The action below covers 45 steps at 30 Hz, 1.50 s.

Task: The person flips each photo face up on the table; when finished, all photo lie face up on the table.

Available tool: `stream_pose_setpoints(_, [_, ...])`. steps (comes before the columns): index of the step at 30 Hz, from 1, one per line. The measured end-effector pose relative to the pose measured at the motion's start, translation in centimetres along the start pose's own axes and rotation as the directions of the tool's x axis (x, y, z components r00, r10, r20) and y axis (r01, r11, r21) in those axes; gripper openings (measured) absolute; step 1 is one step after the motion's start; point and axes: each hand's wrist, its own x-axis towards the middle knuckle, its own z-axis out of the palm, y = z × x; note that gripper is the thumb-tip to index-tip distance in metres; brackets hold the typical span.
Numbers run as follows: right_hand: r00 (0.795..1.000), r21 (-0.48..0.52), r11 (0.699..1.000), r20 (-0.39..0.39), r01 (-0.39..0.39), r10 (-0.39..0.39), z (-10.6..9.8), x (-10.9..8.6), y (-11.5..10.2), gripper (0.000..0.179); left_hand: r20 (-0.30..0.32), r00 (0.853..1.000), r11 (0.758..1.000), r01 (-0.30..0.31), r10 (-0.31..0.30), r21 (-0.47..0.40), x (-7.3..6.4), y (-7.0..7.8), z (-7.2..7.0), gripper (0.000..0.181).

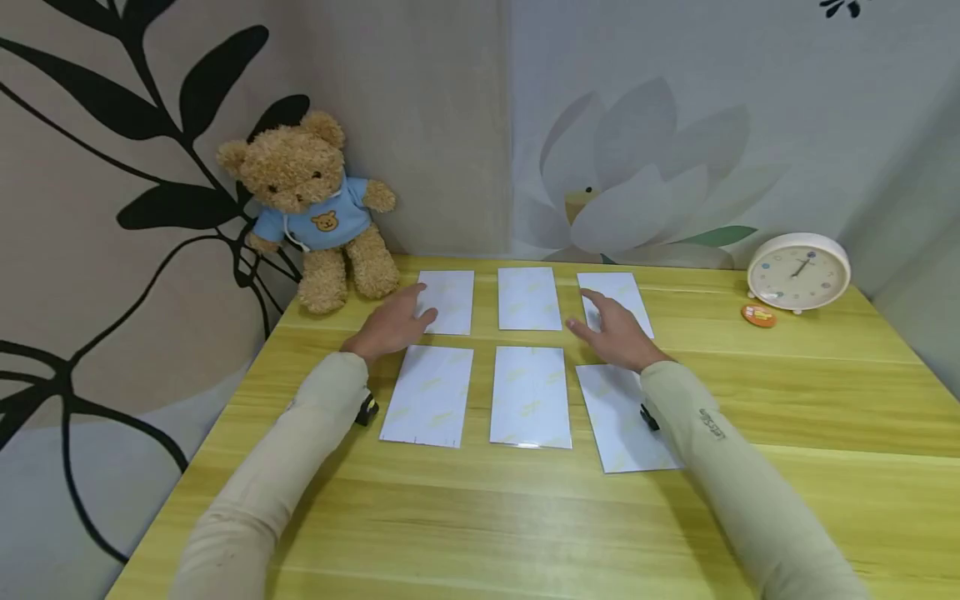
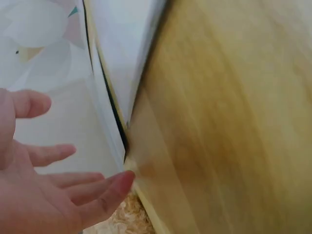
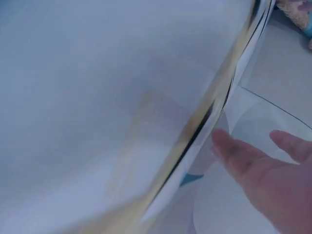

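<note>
Two rows of white rectangular cards lie on the wooden table. My left hand (image 1: 393, 322) is at the left edge of the back left card (image 1: 450, 302), fingers extended and holding nothing; whether it touches the card I cannot tell. Its spread fingers also show in the left wrist view (image 2: 63, 190). Over the near part of the back right card (image 1: 626, 296) is my right hand (image 1: 618, 332), thumb and fingers apart, nothing in its grasp. Its forearm partly hides the front right card (image 1: 615, 417). Between the hands lie the back middle card (image 1: 528, 298) and front middle card (image 1: 530, 396).
The front left card (image 1: 427, 396) lies near my left sleeve. A teddy bear (image 1: 318, 208) in a blue top sits at the table's back left, against the wall. At the back right stand a white round clock (image 1: 799, 271) and a small orange disc (image 1: 758, 316).
</note>
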Motion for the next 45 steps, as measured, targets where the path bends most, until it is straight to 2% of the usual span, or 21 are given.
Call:
stream_pose_setpoints(6, [0.999,0.172,0.984,0.021,-0.045,0.042,0.6,1.3,-1.4,0.069,-0.061,0.997,0.999,0.034,-0.036,-0.031,0.5,0.0,-0.4,0.066])
stream_pose_setpoints(9, [0.997,0.229,0.971,0.048,-0.072,0.063,1.1,2.1,-2.5,0.068,-0.070,0.997,0.998,0.042,-0.045,-0.047,0.7,0.0,-0.7,0.063])
stream_pose_setpoints(12, [0.994,0.243,0.965,0.068,-0.095,0.081,1.6,3.0,-3.7,0.067,-0.057,0.997,0.996,0.056,-0.060,-0.074,1.1,0.0,-0.8,0.062])
stream_pose_setpoints(18, [0.992,0.246,0.965,0.104,-0.091,0.067,3.0,5.1,-6.4,0.062,-0.040,0.993,0.986,0.106,-0.112,-0.130,1.4,0.1,-0.8,0.062])
stream_pose_setpoints(29, [0.982,0.285,0.946,0.150,-0.155,0.116,7.0,8.5,-9.9,0.065,-0.053,0.980,0.975,0.187,-0.194,-0.116,2.0,0.5,-0.6,0.063])
stream_pose_setpoints(32, [0.981,0.259,0.952,0.141,-0.163,0.130,8.0,9.1,-10.5,0.066,-0.052,0.975,0.971,0.209,-0.217,-0.118,2.2,0.8,-0.7,0.063])
stream_pose_setpoints(35, [0.982,0.231,0.959,0.132,-0.163,0.135,8.5,9.2,-11.0,0.065,-0.066,0.975,0.972,0.202,-0.211,-0.123,2.5,0.9,-0.6,0.049])
stream_pose_setpoints(37, [0.981,0.220,0.961,0.133,-0.166,0.139,8.7,9.1,-11.4,0.064,-0.088,0.975,0.970,0.189,-0.204,-0.152,2.6,0.7,-0.6,0.036])
stream_pose_setpoints(41, [0.980,0.198,0.966,0.143,-0.166,0.139,8.8,9.0,-11.9,0.062,-0.137,0.973,0.954,0.145,-0.186,-0.262,2.7,0.2,-0.9,0.040])
stream_pose_setpoints(43, [0.982,0.187,0.971,0.142,-0.148,0.122,8.7,8.9,-12.1,0.061,-0.164,0.969,0.932,0.119,-0.184,-0.342,2.7,0.0,-1.0,0.035])
stream_pose_setpoints(45, [0.987,0.176,0.977,0.133,-0.117,0.094,8.6,8.8,-12.3,0.058,-0.176,0.967,0.900,0.094,-0.184,-0.425,2.7,-0.1,-1.1,0.025])
